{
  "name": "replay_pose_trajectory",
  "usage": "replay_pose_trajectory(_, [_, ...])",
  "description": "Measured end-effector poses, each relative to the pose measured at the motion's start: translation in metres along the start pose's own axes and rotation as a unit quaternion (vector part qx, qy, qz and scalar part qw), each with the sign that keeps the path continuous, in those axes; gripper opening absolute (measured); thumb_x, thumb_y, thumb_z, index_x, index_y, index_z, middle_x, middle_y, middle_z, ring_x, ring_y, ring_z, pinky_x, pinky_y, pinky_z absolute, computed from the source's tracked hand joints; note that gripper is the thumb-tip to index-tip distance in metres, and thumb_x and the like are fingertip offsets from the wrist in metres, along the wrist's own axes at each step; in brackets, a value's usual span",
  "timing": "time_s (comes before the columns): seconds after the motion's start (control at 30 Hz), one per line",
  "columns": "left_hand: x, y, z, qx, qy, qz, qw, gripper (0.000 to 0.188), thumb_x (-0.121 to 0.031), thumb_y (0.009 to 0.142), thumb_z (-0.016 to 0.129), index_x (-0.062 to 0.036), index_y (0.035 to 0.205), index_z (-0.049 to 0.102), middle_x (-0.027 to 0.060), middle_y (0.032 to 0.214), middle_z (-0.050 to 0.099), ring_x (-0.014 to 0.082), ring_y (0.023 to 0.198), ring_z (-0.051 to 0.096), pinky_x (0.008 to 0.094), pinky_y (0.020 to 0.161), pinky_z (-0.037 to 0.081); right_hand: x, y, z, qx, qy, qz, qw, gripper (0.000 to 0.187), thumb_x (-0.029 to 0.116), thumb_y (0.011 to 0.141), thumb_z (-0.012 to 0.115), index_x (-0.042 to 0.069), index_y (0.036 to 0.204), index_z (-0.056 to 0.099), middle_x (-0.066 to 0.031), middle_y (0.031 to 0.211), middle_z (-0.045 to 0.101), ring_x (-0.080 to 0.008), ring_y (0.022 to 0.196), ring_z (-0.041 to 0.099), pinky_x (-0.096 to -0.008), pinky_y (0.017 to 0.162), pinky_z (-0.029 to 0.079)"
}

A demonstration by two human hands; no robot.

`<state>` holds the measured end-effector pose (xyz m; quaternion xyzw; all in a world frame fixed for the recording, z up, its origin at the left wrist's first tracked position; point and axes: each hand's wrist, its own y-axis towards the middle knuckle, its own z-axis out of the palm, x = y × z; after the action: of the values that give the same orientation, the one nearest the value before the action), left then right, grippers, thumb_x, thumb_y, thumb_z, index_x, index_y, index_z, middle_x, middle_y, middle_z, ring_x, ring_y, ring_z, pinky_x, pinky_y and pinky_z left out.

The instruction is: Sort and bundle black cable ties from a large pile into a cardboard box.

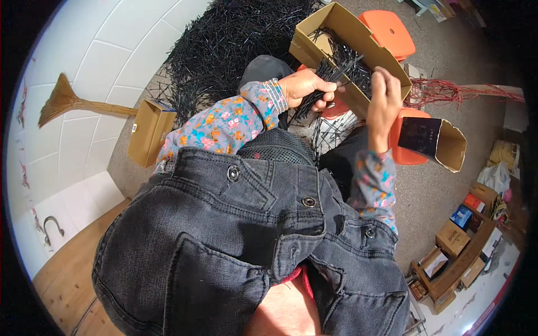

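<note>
The left hand (pixel 305 87) is closing around a bundle of black strips (pixel 330 75), gripping it near its lower end, long axis slanting up and right into the open cardboard box (pixel 314 25). The right hand (pixel 384 101) is hovering just right of the bundle at the box's near wall, fingers curled; whether it's pinching a strip I cannot tell. The left is nearer. The big black heap (pixel 224 45) is crowding the far left, with an orange stool (pixel 386 28) behind the box
</note>
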<state>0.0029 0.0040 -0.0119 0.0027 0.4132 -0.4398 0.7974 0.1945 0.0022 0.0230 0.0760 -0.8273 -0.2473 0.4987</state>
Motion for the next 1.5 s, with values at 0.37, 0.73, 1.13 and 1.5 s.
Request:
replay_pose_trajectory(0.37, [-0.006,-0.003,0.013,0.000,0.067,-0.013,0.998,0.027,-0.020,0.088,0.055,-0.0014,0.107,0.056,-0.0005,0.065,0.049,0.0083,0.051,0.044,0.0234,0.044,0.036,-0.021,0.028,-0.020,0.011,0.188,0.173,0.967,0.016,0.011,0.085,0.058,-0.003,0.091,0.063,-0.0045,0.081,0.063,-0.0097,0.076,0.055,-0.0244,0.072,0.045])
replay_pose_trajectory(0.73, [0.000,0.002,-0.002,0.000,-0.061,-0.016,0.998,0.028,-0.020,0.089,0.052,-0.0012,0.111,0.055,0.0035,0.075,0.057,0.0124,0.061,0.054,0.0258,0.049,0.043,0.031,-0.018,-0.016,0.020,-0.189,-0.319,0.929,0.015,0.006,0.074,0.065,0.006,0.088,0.062,-0.0031,0.080,0.059,-0.0176,0.073,0.054,-0.0332,0.070,0.039])
replay_pose_trajectory(1.13, [0.004,0.007,-0.010,-0.003,-0.151,0.012,0.988,0.030,-0.019,0.091,0.050,0.0002,0.114,0.052,0.0057,0.085,0.060,0.0186,0.078,0.061,0.0338,0.067,0.053,0.036,-0.050,0.001,0.191,-0.149,-0.274,0.931,0.013,0.010,0.071,0.065,0.005,0.080,0.058,-0.0050,0.083,0.055,-0.0235,0.078,0.052,-0.0361,0.072,0.039])
replay_pose_trajectory(1.5, [0.006,0.009,0.000,0.052,-0.100,-0.071,0.991,0.027,-0.018,0.091,0.051,-0.0008,0.111,0.052,0.0045,0.081,0.059,0.0197,0.074,0.061,0.0349,0.066,0.053,-0.016,0.019,0.040,0.351,0.342,0.268,0.829,0.063,0.048,0.095,0.018,-0.001,0.121,0.049,-0.0135,0.120,0.054,-0.0248,0.113,0.048,-0.0345,0.095,0.035])
